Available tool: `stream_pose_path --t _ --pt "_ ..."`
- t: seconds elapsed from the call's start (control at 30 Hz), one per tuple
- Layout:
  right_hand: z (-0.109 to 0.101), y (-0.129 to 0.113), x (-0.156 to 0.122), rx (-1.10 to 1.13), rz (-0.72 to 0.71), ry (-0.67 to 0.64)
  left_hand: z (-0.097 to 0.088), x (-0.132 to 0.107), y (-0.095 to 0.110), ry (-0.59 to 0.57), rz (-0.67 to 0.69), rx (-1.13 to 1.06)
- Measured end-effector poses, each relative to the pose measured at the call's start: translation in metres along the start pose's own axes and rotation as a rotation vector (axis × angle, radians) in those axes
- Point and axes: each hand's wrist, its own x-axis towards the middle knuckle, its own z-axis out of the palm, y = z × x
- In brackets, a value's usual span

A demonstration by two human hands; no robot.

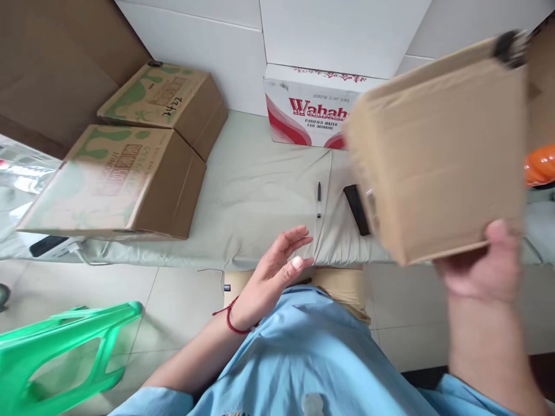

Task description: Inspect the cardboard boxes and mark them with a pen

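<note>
At the right, my right hand (483, 268) grips the lower edge of a plain brown cardboard box (451, 156), thumb on the near face, and the box is raised and blurred by motion. My left hand (281, 260) hovers near the front edge of the cloth-covered table (255, 190), fingers stretched out and nothing in them. A black pen (319, 199) lies on the cloth just beyond that hand. Beside the held box lies a black object (356, 209), partly hidden by it, whose kind I cannot make out.
Two printed coconut cartons (117, 173) stand at the left, a power bank-like device (52, 245) by them. A white-and-red water carton (307, 107) stands against the wall. Something orange (541, 166) shows at far right. A green plastic stool (73, 352) stands on the floor.
</note>
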Motion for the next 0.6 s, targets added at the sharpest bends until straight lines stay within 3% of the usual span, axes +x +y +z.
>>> stream_pose_path --t 0.07,0.13,0.17,0.27,0.33,0.4,0.5,0.53,0.6 --pt "-0.014 -0.03 0.049 -0.085 -0.101 -0.049 -0.007 -0.002 -0.001 0.049 -0.061 0.038" --pt "-0.029 -0.053 0.103 -0.14 -0.098 0.016 -0.019 -0.007 -0.006 0.125 -0.111 0.079" --pt "-0.037 -0.061 0.13 -0.14 -0.047 0.076 -0.026 -0.01 -0.01 0.166 -0.13 0.096" --pt "-0.055 -0.073 0.199 -0.129 0.007 0.422 -0.046 -0.021 -0.021 0.294 -0.17 0.106" --pt "-0.062 -0.073 0.233 -0.172 0.061 0.523 -0.055 -0.028 -0.026 0.375 -0.199 0.089" --pt "-0.063 -0.068 0.256 -0.254 0.108 0.527 -0.061 -0.034 -0.028 0.448 -0.215 0.072" --pt "-0.062 -0.056 0.279 -0.479 0.113 0.409 -0.068 -0.041 -0.028 0.531 -0.214 0.058" --pt "-0.062 -0.052 0.285 -0.557 0.092 0.363 -0.07 -0.043 -0.027 0.553 -0.208 0.058" --pt "-0.065 -0.045 0.295 -0.695 -0.086 0.303 -0.078 -0.047 -0.023 0.602 -0.181 0.074"
